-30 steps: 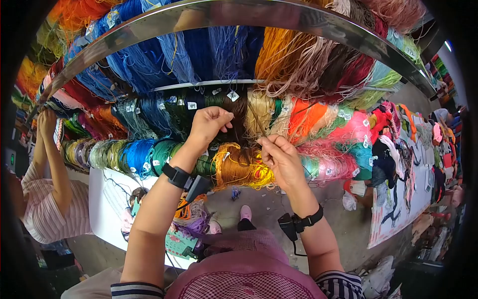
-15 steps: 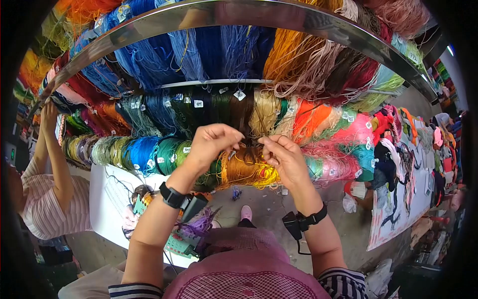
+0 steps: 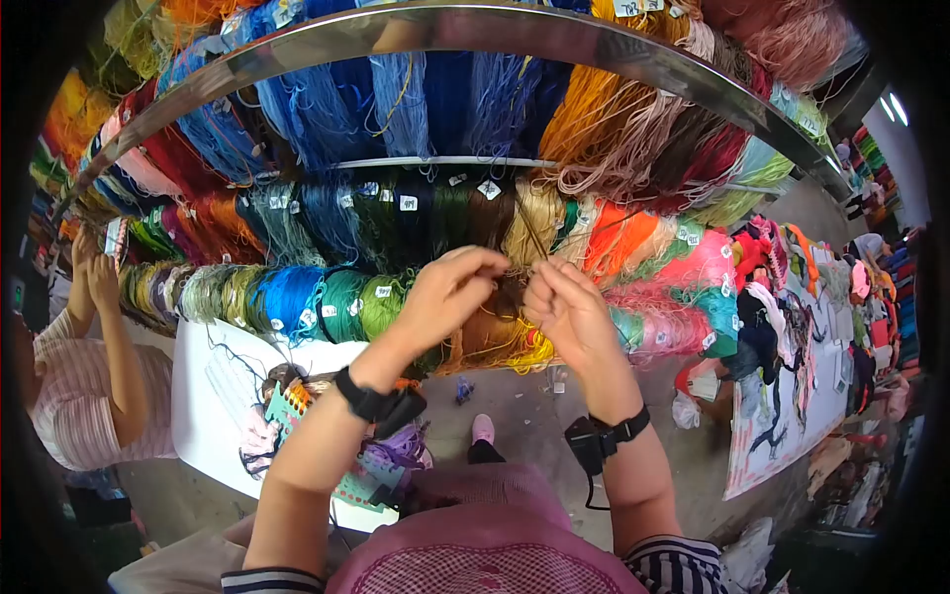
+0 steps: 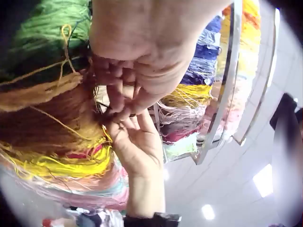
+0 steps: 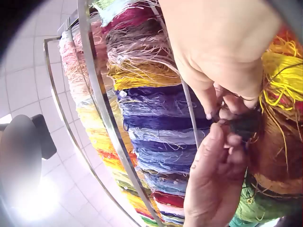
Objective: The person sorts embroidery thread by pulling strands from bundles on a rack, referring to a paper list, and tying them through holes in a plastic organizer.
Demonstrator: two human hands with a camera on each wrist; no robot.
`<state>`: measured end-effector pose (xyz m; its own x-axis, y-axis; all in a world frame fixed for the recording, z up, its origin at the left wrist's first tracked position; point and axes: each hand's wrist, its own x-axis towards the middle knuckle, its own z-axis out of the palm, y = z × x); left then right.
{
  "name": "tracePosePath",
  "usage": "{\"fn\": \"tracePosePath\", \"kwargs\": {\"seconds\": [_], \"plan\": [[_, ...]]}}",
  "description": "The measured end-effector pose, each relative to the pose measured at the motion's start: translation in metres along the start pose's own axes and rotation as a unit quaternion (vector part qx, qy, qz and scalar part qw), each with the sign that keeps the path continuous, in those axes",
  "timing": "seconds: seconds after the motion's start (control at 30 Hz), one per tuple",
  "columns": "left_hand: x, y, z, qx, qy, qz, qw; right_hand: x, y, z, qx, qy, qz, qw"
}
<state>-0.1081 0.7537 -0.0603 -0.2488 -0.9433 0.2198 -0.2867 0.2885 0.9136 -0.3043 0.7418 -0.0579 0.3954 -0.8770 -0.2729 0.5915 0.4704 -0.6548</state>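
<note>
Just in front of the lower row of thread skeins, my left hand [image 3: 450, 297] and right hand [image 3: 574, 312] meet almost fingertip to fingertip. A thin strand of dark brown thread [image 3: 532, 233] runs up from the right fingers towards the skeins behind. Thumb and forefinger of each hand pinch this thread; in the right wrist view a dark tuft of it [image 5: 245, 124] shows between the hands. Below them hangs a brown skein [image 4: 52, 127] with yellow thread [image 4: 80, 163] beside it. The palms partly hide the fingertips.
A curved metal rail [image 3: 445, 28] arches over blue skeins [image 3: 396, 109]. Green skeins [image 3: 341, 302] lie left, pink ones [image 3: 663, 322] right. A white table [image 3: 203, 396] stands at left, where another person's arms [image 3: 114, 346] reach up. Another white table [image 3: 752, 465] is at right.
My left hand has come down and right until its fingertips meet those of the right hand. The right hand has shifted only slightly. The other person's hands at left have lowered.
</note>
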Motion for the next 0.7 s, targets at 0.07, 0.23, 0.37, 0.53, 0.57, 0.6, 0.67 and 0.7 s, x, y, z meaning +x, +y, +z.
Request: {"fn": "tracePosePath", "kwargs": {"seconds": [0.07, 0.23, 0.37, 0.53, 0.57, 0.6, 0.67, 0.7], "plan": [[0.017, -0.033, 0.008, 0.078, -0.006, 0.078, 0.994, -0.029, -0.003, -0.008, -0.054, 0.009, -0.013, 0.998], [0.014, -0.022, -0.001, 0.212, -0.007, 0.06, 0.975, -0.172, -0.006, -0.124, -0.128, 0.189, 0.041, 0.973], [-0.036, 0.0, -0.029, 0.135, 0.002, 0.027, 0.99, -0.329, -0.018, -0.236, -0.198, 0.395, 0.066, 0.895], [-0.128, 0.003, -0.061, 0.0, 0.039, -0.054, 0.998, -0.542, -0.026, -0.406, -0.759, 0.539, 0.03, 0.363], [-0.15, 0.004, -0.066, -0.026, 0.057, -0.059, 0.996, -0.526, -0.034, -0.362, -0.695, 0.63, 0.068, 0.341], [-0.17, 0.004, -0.067, -0.061, 0.053, -0.098, 0.992, -0.5, -0.039, -0.349, -0.721, 0.602, -0.02, 0.343], [-0.206, 0.007, -0.07, -0.127, 0.053, -0.139, 0.981, -0.451, -0.059, -0.354, -0.698, 0.487, -0.152, 0.503], [-0.221, 0.01, -0.072, -0.163, 0.052, -0.136, 0.976, -0.393, -0.048, -0.298, -0.686, 0.483, -0.209, 0.503]]}}
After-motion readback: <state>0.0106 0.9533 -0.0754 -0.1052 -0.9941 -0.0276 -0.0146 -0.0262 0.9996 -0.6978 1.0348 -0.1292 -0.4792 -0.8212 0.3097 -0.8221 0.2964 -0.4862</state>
